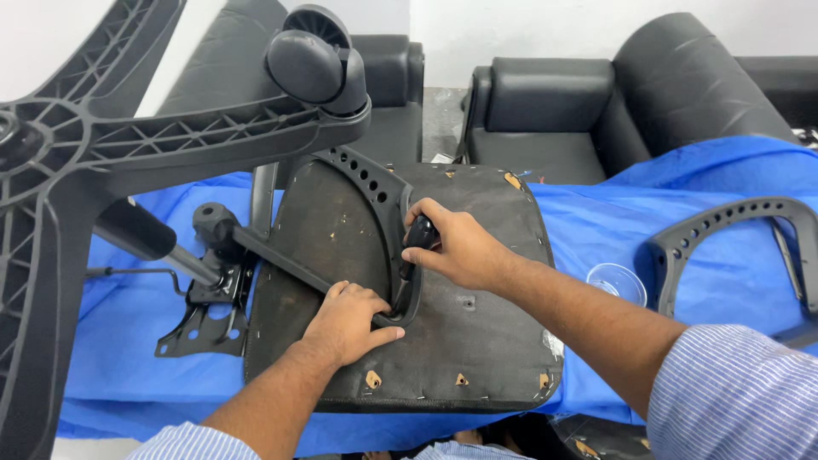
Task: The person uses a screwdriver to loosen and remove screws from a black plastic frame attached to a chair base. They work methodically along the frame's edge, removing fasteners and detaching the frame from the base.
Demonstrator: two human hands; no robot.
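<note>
Upturned black office-chair seat w/ dark fabric underside (464, 332) lies flat on blue cloth-covered table (111, 375), centre of scene. Curved black plastic armrest bracket w/ holes (375, 183) sits on seat's left half. Left hand (345, 324) presses down on bracket's near end, fingers curled over it, thumb out to the right. Right hand (460, 247) is closed around black-handled screwdriver (417, 234), held upright against bracket. Black five-star wheeled base (170, 136) looms far left. Second bracket (724, 230) lies right; clear plastic cup (615, 281) between it and the seat.
</note>
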